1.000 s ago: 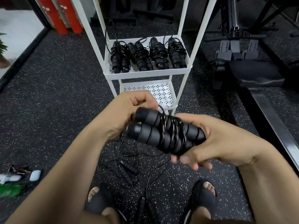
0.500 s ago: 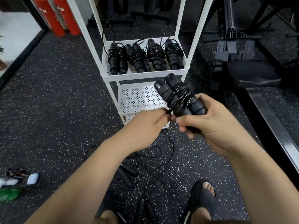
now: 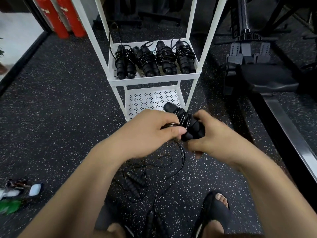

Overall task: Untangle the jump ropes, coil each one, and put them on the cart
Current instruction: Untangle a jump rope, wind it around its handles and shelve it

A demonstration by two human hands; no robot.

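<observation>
Lowered, coiled jump rope [image 3: 185, 118] is gripped by left hand [image 3: 151, 131] and right hand [image 3: 217, 134] fingers [image 3: 201, 115].

Four coiled ropes [image 3: 147, 60] on cart shelf [image 3: 154, 80], loose ropes [image 3: 133, 184] on floor [image 3: 60, 100] before it

Black jump rope [image 3: 184, 122], cord wound round paired foam handles, tilted, gripped by left hand [image 3: 154, 129] and right hand [image 3: 217, 136] before white cart [image 3: 193, 93]. 4 coiled ropes [image 3: 165, 57] side by side on upper shelf [image 3: 154, 79]. Tangled ropes [image 3: 133, 184] loose on floor [image 3: 51, 109].

Left hand [image 3: 152, 131], right hand [image 3: 214, 138] curled, gripping.
</observation>
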